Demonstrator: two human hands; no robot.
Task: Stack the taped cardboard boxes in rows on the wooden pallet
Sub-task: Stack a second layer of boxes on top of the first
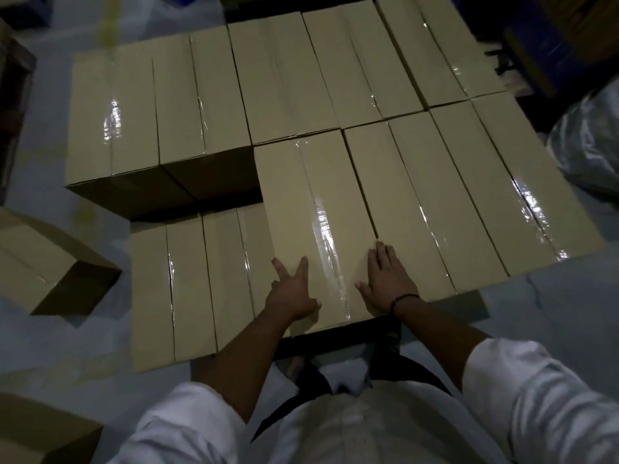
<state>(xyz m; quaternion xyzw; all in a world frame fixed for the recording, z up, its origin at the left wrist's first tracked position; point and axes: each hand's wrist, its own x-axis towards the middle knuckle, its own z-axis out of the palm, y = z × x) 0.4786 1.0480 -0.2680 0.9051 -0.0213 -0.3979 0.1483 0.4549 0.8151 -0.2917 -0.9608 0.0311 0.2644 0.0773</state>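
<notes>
As both hands lie flat on a taped box [315, 202], I watch.
Left hand [293, 291] and right hand [388, 279] flank its tape seam [326, 239] at the near end, each grip apart.

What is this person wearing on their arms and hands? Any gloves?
No gloves: left hand and right hand are bare. The left sleeve and right sleeve are white, pushed up the forearms. A thin dark band circles the right wrist.

Bottom-left box [37, 430] cut by edge, far row [335, 61] — cropped at top
</notes>
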